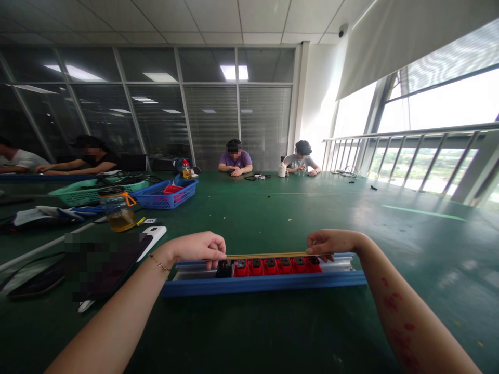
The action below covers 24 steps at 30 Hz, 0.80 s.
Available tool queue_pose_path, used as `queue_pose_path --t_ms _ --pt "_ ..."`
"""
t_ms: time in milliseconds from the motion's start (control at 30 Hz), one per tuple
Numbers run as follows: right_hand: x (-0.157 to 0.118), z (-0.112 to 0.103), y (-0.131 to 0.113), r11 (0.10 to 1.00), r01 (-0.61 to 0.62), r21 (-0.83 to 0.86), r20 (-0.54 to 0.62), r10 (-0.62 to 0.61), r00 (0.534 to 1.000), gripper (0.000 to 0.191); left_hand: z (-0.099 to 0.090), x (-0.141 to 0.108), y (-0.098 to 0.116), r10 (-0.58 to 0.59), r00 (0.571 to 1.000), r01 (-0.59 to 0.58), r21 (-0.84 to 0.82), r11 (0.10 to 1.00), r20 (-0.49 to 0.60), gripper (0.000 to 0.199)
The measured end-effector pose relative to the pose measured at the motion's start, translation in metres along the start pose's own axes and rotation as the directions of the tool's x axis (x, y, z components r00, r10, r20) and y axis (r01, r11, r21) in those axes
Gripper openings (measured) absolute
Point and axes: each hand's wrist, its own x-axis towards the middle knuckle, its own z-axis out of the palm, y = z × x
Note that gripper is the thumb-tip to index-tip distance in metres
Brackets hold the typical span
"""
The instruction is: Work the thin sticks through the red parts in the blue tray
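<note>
A long blue tray with a silver channel (265,282) lies crosswise on the table in front of me. Inside it sits a row of several red blocks with black tops (271,266), with a black block (225,269) at the left end. Along the row's far side runs a thin yellowish strip (268,255), stretched between both hands. My left hand (202,246) pinches its left end, fingers closed. At the other end, the closed fingers of my right hand (329,243) grip it too. Some fingertips are hidden behind the strip and tray.
Left of the tray lie a dark tablet-like device (117,265) and a jar of amber liquid (119,215). Farther back are a blue basket (167,200) and a green basket (78,193). Several people sit around the green table (249,218).
</note>
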Motion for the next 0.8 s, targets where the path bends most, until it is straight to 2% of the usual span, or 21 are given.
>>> queue_pose_path --t_ms 233,533,800 --pt "0.0042 0.0011 0.0045 0.998 -0.044 -0.046 0.03 0.046 0.999 0.046 0.0016 0.0014 -0.0041 -0.001 0.998 0.002 -0.001 1.0 0.063 0.029" --pt "0.0049 0.0033 0.0024 0.997 -0.069 -0.034 0.045 0.071 0.996 0.049 0.0014 0.0019 -0.0036 -0.023 0.998 0.019 0.068 0.997 0.056 0.034" --pt "0.0057 0.0036 0.0042 0.995 -0.072 -0.073 0.02 0.074 0.997 0.047 -0.0038 -0.0008 -0.001 -0.029 1.0 0.029 0.199 0.98 0.0 0.041"
